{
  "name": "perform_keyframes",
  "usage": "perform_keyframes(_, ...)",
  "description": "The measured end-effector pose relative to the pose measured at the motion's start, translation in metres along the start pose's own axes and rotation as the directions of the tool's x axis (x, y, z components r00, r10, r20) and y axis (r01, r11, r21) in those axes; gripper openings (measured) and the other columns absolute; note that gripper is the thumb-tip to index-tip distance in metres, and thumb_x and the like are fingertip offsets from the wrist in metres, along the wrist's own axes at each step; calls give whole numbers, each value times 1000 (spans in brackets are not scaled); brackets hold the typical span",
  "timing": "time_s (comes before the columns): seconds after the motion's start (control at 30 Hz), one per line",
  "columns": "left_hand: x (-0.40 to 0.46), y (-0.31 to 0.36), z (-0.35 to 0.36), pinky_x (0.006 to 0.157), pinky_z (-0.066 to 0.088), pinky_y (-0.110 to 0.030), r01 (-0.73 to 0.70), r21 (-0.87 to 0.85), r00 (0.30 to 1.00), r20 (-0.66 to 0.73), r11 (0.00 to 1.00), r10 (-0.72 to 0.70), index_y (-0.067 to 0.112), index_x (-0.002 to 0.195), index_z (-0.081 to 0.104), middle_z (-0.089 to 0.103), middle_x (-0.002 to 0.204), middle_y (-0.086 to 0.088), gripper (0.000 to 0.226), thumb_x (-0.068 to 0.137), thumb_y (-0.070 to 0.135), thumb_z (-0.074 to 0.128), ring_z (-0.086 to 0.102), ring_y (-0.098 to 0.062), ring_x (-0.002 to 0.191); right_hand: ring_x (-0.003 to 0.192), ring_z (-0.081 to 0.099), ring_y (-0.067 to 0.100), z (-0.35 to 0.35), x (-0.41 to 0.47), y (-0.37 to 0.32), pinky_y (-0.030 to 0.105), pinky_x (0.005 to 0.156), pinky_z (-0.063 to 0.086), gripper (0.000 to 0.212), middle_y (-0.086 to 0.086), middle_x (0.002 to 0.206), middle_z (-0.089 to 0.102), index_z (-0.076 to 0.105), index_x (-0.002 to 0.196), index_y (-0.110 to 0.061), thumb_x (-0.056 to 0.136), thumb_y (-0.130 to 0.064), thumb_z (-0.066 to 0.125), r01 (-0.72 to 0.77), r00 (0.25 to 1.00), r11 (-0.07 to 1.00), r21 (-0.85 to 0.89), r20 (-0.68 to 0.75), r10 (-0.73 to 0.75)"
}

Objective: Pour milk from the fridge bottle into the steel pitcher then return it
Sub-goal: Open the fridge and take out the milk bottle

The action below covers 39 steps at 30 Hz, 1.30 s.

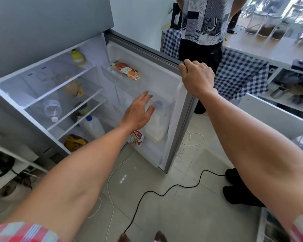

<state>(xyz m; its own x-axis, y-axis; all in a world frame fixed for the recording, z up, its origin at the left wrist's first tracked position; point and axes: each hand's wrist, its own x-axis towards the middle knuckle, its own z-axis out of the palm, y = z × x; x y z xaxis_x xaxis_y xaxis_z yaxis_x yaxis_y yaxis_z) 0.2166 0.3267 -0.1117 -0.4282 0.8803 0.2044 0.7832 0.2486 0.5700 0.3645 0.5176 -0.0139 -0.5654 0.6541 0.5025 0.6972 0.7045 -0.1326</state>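
Note:
The fridge stands open, its door (180, 109) swung out to the right. My right hand (197, 75) grips the door's top corner. My left hand (138, 110) is open, fingers spread, just in front of a white milk bottle (157, 126) with a pale blue cap (158, 103) standing in the lower door shelf; I cannot tell whether the fingers touch it. A second white bottle with a blue cap (92, 126) stands on a lower inner shelf. No steel pitcher is in view.
An orange carton (128, 70) lies in the upper door shelf and a red-labelled pack (136, 138) sits low in the door. A clear bottle (52, 108) lies on a shelf. A person (203, 32) stands behind the door. Black and white cables (164, 191) cross the floor.

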Motion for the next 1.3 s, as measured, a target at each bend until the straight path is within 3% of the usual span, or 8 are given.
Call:
perform_keyframes(0.13, -13, -2, 25, 110, 43, -37, 251, -321, 938, -153, 913, -311, 12, 145, 52, 51, 149, -5, 42, 108, 32, 47, 52, -22, 134, 89, 62, 36, 5, -4, -2, 40, 74, 35, 45, 9, 92, 68, 61, 101, -14, 108, -47, 31, 12, 996, 1000, -26, -92, -15)
perform_keyframes(0.43, 1, 12, 78, 65, 35, -28, 638, -534, 749, 264, 555, -607, 5, 105, 68, 65, 96, -7, 43, 108, 28, 32, 59, -21, 85, 82, 65, 34, 12, -8, -6, 37, 69, 36, 49, 8, 88, 71, 66, 104, -12, 107, -46, 32, 13, 978, 993, -116, -205, -37)
perform_keyframes(0.53, 9, 14, 92, 68, 40, -26, 681, -611, 690, 353, 403, -632, 11, 97, 68, 69, 97, -4, 47, 107, 35, 29, 58, -19, 82, 79, 65, 32, 14, -9, -6, 35, 67, 32, 48, 7, 86, 70, 67, 103, -12, 107, -45, 33, 7, 973, 991, -133, -228, -38)
perform_keyframes(0.7, 10, 15, 109, 92, 42, -36, 675, -713, 626, 415, 192, -661, 14, 91, 64, 68, 89, -4, 73, 96, 75, 24, 55, -22, 86, 79, 65, 29, 16, -10, -7, 33, 68, 32, 47, 4, 84, 70, 67, 101, -14, 106, -46, 32, -3, 967, 992, -128, -254, -30)
perform_keyframes(0.83, -1, 14, 112, 116, 40, -44, 592, -805, 550, 428, -26, -717, 15, 136, 59, 63, 140, -12, 96, 85, 90, 31, 63, -25, 124, 82, 65, 29, 16, -9, -11, 34, 69, 33, 47, 4, 86, 71, 67, 102, -15, 106, -46, 33, -10, 964, 992, -129, -266, -25)
perform_keyframes(0.93, -7, 12, 109, 111, 43, -37, 521, -848, 503, 396, -96, -768, 17, 126, 57, 62, 131, -10, 76, 89, 82, 46, 62, -26, 123, 81, 66, 30, 17, -10, -11, 36, 69, 37, 47, 4, 85, 71, 67, 100, -14, 106, -47, 33, -17, 962, 992, -125, -272, -17)
perform_keyframes(1.07, -10, 5, 103, 96, 42, -35, 477, -868, 472, 389, -142, -791, 24, 88, 52, 56, 85, 1, 51, 89, 75, 57, 51, -19, 83, 82, 66, 31, 15, -10, -13, 39, 71, 44, 48, 5, 85, 71, 66, 99, -14, 106, -47, 32, -27, 968, 992, -121, -250, -5)
perform_keyframes(1.3, -19, 1, 92, 81, 43, -31, 312, -933, 429, 308, -180, -850, 16, 103, 68, 57, 73, -4, 76, 73, 85, 61, 53, -17, 72, 87, 65, 32, 9, -12, -18, 38, 73, 41, 48, 7, 90, 71, 65, 101, -13, 106, -47, 30, -28, 978, 993, -116, -210, 3)
